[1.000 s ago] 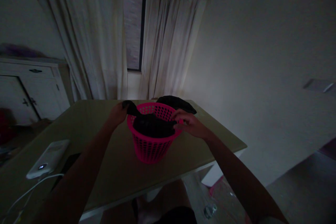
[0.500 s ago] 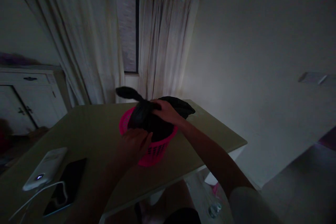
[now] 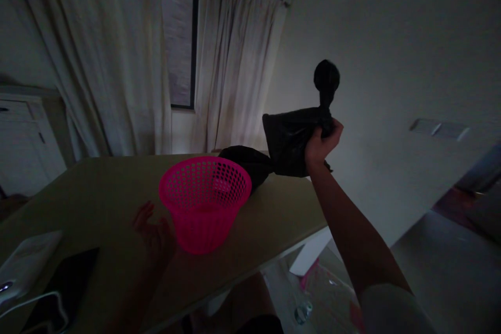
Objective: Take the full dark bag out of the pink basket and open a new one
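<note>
My right hand (image 3: 321,142) is raised above the table's right end, gripping the gathered neck of a black plastic bag (image 3: 291,135) that hangs in the air. A pink perforated basket (image 3: 204,201) stands on the table with nothing visible inside. My left hand (image 3: 153,232) hovers with fingers spread just left of the basket, near its lower side, holding nothing. Another black bag (image 3: 245,163) lies on the table behind the basket.
The beige table (image 3: 97,188) ends at right near a white wall. A white power bank (image 3: 23,263) with a cable and a dark phone (image 3: 64,284) lie at the front left. Curtains (image 3: 117,52) and a window are behind; a white cabinet (image 3: 19,135) stands at left.
My right hand lifted the black bag out of the pink basket and swung it up and to the right. My left hand let go and drew back to the basket's left side.
</note>
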The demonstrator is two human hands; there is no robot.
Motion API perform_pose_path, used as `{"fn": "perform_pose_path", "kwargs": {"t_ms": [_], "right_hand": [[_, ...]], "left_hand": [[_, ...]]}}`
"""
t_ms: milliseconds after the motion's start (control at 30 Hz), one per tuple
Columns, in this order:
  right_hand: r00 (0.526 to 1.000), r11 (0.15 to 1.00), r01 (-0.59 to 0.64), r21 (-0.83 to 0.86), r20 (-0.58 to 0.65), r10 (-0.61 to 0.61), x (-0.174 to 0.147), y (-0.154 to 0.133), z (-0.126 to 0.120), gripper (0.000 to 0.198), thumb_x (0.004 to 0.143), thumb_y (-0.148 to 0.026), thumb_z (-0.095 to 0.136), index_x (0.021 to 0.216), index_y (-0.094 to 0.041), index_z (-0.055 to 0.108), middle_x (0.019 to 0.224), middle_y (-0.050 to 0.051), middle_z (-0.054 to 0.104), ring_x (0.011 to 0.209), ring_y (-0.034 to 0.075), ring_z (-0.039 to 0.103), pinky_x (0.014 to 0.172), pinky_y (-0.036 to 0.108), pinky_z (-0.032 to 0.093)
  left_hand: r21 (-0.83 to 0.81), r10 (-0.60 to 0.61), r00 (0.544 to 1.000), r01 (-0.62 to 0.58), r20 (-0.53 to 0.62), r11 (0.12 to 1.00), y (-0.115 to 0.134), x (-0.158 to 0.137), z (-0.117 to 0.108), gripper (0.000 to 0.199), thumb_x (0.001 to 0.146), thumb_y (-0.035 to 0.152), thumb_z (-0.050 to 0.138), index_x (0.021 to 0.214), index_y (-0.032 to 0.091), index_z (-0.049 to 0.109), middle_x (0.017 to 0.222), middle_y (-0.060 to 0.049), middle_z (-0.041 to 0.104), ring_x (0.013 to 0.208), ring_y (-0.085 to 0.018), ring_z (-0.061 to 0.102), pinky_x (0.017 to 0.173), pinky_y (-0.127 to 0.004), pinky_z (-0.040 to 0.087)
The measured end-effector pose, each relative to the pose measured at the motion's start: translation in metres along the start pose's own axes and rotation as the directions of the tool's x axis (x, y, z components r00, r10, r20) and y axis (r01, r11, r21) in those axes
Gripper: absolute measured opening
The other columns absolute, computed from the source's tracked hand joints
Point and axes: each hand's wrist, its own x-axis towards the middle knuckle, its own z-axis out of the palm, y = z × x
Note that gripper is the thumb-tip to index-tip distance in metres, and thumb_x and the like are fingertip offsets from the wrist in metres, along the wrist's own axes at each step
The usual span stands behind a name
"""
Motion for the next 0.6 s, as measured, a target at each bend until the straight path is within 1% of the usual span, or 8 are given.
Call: {"fn": "perform_pose_path", "kwargs": {"t_ms": [33, 100, 133, 167, 267, 433, 500, 600], "right_hand": [[1.0, 0.999, -0.01, -0.036, 0.021, 0.011, -0.004, 0.013, -0.004, 0.038, 0.086, -0.029, 0.057, 0.123, -0.02, 0.058, 0.119, 0.01, 0.064, 0.116, 0.025, 0.063, 0.112, 0.048, 0.05], [0.994, 0.99, -0.064, -0.129, 0.081, 0.075, -0.017, 0.038, -0.011, 0.039, 0.084, -0.028, 0.057, 0.121, -0.019, 0.06, 0.119, 0.011, 0.066, 0.115, 0.026, 0.063, 0.112, 0.049, 0.049], [0.985, 0.977, -0.104, -0.187, 0.116, 0.127, -0.027, 0.05, -0.016, 0.04, 0.082, -0.026, 0.057, 0.12, -0.018, 0.062, 0.119, 0.012, 0.067, 0.115, 0.027, 0.063, 0.112, 0.049, 0.049], [0.97, 0.957, -0.148, -0.25, 0.152, 0.19, -0.037, 0.061, -0.022, 0.04, 0.08, -0.025, 0.056, 0.118, -0.017, 0.063, 0.118, 0.013, 0.069, 0.114, 0.028, 0.063, 0.112, 0.049, 0.049], [0.882, 0.833, -0.28, -0.476, 0.216, 0.42, -0.07, 0.086, -0.045, 0.042, 0.076, -0.023, 0.055, 0.114, -0.014, 0.069, 0.116, 0.016, 0.072, 0.113, 0.03, 0.065, 0.111, 0.049, 0.05], [0.687, 0.509, -0.363, -0.78, 0.145, 0.712, -0.103, 0.105, -0.072, 0.052, 0.084, -0.03, 0.061, 0.131, -0.012, 0.073, 0.125, 0.022, 0.071, 0.117, 0.038, 0.068, 0.105, 0.053, 0.053], [0.697, 0.468, -0.348, -0.812, 0.109, 0.709, -0.11, 0.104, -0.068, 0.057, 0.086, -0.037, 0.064, 0.136, -0.012, 0.071, 0.135, 0.026, 0.066, 0.125, 0.044, 0.064, 0.109, 0.06, 0.049], [0.803, 0.564, -0.156, -0.811, 0.228, 0.55, -0.121, 0.097, -0.046, 0.061, 0.092, -0.043, 0.061, 0.145, -0.014, 0.066, 0.153, 0.025, 0.057, 0.141, 0.045, 0.053, 0.118, 0.062, 0.039]], "left_hand": [[-0.01, -0.176, 0.984, 0.176, 0.012, 0.984, -0.008, -0.008, 0.003, 0.056, 0.105, 0.051, 0.038, 0.154, 0.025, 0.032, 0.146, -0.019, 0.047, 0.135, -0.041, 0.052, 0.107, -0.071, 0.051], [-0.01, -0.454, 0.884, 0.457, 0.111, 0.889, -0.014, -0.019, 0.006, 0.06, 0.104, 0.062, 0.033, 0.14, 0.017, 0.049, 0.136, -0.019, 0.056, 0.125, -0.039, 0.061, 0.107, -0.068, 0.054], [-0.012, -0.529, 0.828, 0.54, 0.184, 0.842, -0.013, -0.023, 0.007, 0.063, 0.104, 0.065, 0.03, 0.136, 0.016, 0.052, 0.133, -0.02, 0.06, 0.123, -0.039, 0.063, 0.108, -0.067, 0.054], [-0.023, -0.564, 0.789, 0.587, 0.244, 0.81, -0.011, -0.025, 0.008, 0.066, 0.103, 0.067, 0.029, 0.135, 0.015, 0.053, 0.131, -0.02, 0.062, 0.122, -0.038, 0.065, 0.108, -0.066, 0.055], [-0.096, -0.582, 0.734, 0.646, 0.35, 0.757, -0.002, -0.028, 0.007, 0.066, 0.104, 0.07, 0.029, 0.137, 0.019, 0.053, 0.127, -0.017, 0.069, 0.113, -0.035, 0.072, 0.101, -0.059, 0.06], [-0.025, -0.631, 0.653, 0.703, 0.419, 0.711, 0.008, -0.025, 0.0, 0.061, 0.106, 0.068, 0.031, 0.135, 0.023, 0.059, 0.12, -0.015, 0.076, 0.102, -0.033, 0.077, 0.088, -0.055, 0.063], [0.014, -0.633, 0.651, 0.692, 0.419, 0.722, 0.011, -0.024, -0.001, 0.06, 0.107, 0.067, 0.031, 0.133, 0.023, 0.061, 0.12, -0.015, 0.076, 0.104, -0.034, 0.076, 0.092, -0.057, 0.062], [-0.01, -0.601, 0.677, 0.668, 0.424, 0.744, 0.012, -0.023, -0.001, 0.06, 0.106, 0.068, 0.032, 0.134, 0.023, 0.062, 0.125, -0.015, 0.076, 0.111, -0.035, 0.075, 0.097, -0.057, 0.061]]}}
